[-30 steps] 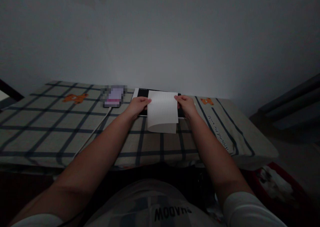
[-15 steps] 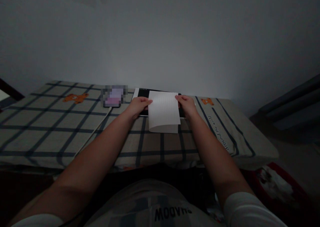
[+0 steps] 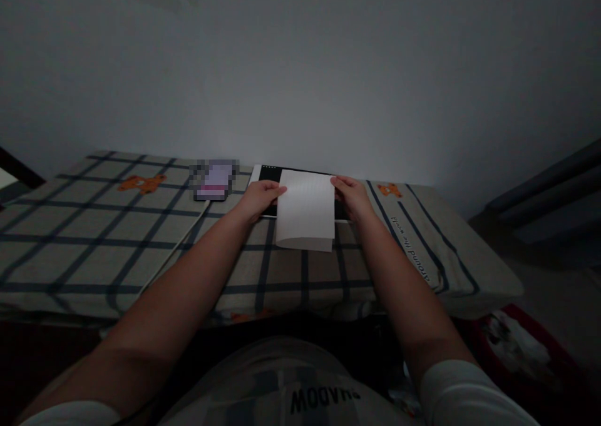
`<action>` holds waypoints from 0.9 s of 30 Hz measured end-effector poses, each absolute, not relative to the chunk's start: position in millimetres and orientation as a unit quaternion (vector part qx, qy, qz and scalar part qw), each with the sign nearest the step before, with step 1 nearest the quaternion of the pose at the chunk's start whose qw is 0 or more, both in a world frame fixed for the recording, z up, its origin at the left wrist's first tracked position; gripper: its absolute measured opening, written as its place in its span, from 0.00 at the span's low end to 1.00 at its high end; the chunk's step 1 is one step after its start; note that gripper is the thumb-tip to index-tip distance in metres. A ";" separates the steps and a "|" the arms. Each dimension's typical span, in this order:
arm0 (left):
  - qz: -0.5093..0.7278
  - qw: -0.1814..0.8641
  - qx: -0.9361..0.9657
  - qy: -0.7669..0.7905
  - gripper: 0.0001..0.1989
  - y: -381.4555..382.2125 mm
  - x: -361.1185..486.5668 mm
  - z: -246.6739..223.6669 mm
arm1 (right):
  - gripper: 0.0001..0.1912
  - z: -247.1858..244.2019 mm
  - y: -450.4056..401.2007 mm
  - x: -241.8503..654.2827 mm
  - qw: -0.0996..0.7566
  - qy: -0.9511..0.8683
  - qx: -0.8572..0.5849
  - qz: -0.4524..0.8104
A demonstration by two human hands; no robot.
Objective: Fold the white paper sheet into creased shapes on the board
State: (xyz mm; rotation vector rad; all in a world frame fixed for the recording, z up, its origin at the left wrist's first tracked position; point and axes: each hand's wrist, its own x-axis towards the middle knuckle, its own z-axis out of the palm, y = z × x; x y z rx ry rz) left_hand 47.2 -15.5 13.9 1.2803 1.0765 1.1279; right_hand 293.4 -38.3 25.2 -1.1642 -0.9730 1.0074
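A white lined sheet of paper [image 3: 306, 207] hangs between my two hands, with a second layer showing below its lower edge. I cannot tell whether it is one folded sheet or two. My left hand [image 3: 261, 199] pinches its left edge between thumb and fingers. On the opposite edge, near the top corner, my right hand [image 3: 351, 196] grips it the same way. Behind the paper lies a flat black item with a white border [image 3: 271, 174], mostly covered by the paper and my hands.
A checked cloth with bear prints [image 3: 94, 226] covers the table, which stands against a grey wall [image 3: 300, 76]. To the left lies a phone with a blurred screen [image 3: 216, 181] and a white cable [image 3: 181, 241]. A red container [image 3: 535, 332] stands low at the right.
The lower part of the paper has swung slightly to the left, and its back layer shows differently below. Both hands keep their hold, almost in place.
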 end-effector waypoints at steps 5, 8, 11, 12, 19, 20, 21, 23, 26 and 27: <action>0.468 0.516 0.555 0.455 0.08 -17.1 47.2 17.3 | 0.08 25.9 -39.1 293.4 0.614 -0.422 -0.500 0.442; 0.469 0.524 0.549 0.452 0.07 -18.6 47.8 19.0 | 0.08 25.7 -38.6 293.4 0.615 -0.421 -0.500 0.441; 0.473 0.526 0.543 0.452 0.06 -19.0 48.3 18.8 | 0.07 25.4 -38.2 293.5 0.619 -0.415 -0.498 0.444; 0.475 0.526 0.541 0.453 0.06 -18.6 48.3 18.2 | 0.07 25.2 -38.2 293.7 0.620 -0.413 -0.497 0.445; 0.502 0.506 0.530 0.459 0.06 -13.9 46.4 14.6 | 0.11 20.2 -37.2 295.4 0.572 -0.437 -0.500 0.481; 0.505 0.504 0.529 0.459 0.06 -13.8 46.3 14.7 | 0.12 19.0 -36.7 295.5 0.568 -0.442 -0.502 0.480; 0.507 0.504 0.528 0.458 0.06 -13.9 46.2 14.9 | 0.13 17.9 -36.1 295.4 0.567 -0.445 -0.503 0.477; 0.513 0.509 0.523 0.452 0.06 -14.5 46.6 15.5 | 0.12 16.0 -34.9 295.4 0.569 -0.449 -0.503 0.471; 0.518 0.531 0.507 0.440 0.07 -14.6 47.3 15.9 | 0.10 14.5 -33.8 295.4 0.574 -0.449 -0.515 0.451; 0.515 0.542 0.500 0.436 0.07 -14.3 47.3 15.8 | 0.09 14.4 -33.6 295.7 0.575 -0.450 -0.519 0.444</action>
